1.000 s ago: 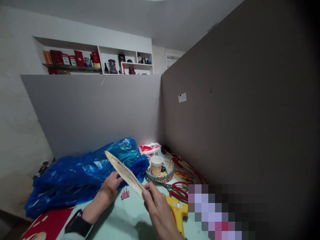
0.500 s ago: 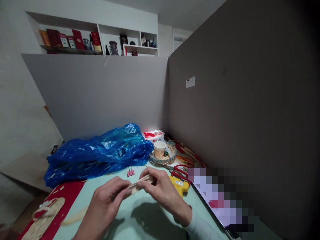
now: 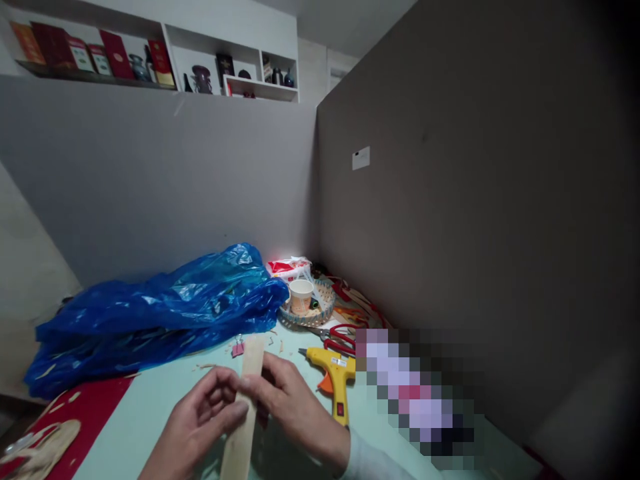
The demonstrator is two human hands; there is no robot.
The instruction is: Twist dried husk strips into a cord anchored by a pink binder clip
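A long, flat, pale strip (image 3: 239, 447), straw-coloured and fibrous-looking, stands nearly upright between my hands over the table. My right hand (image 3: 293, 403) pinches it near the upper part, thumb in front and the other fingers behind. My left hand (image 3: 200, 420) has its thumb against the strip's left side, with its fingers curled close to the edge. A pink binder clip (image 3: 238, 349) lies just beyond the strip. Right of my right hand is a yellow glue gun (image 3: 336, 373) with an orange trigger.
Red-handled scissors (image 3: 340, 337) lie behind the glue gun. Farther back, a woven basket (image 3: 325, 308) holds a paper cup (image 3: 301, 298). Crumpled blue plastic (image 3: 150, 313) spreads across the back left. A woven straw piece (image 3: 50, 453) rests on red cloth (image 3: 107, 407). A grey partition (image 3: 450, 220) rises at right.
The strip, earlier held crosswise and seen nearly edge-on, now stands upright with its flat side showing. The view has turned right, and the glue gun is more exposed.
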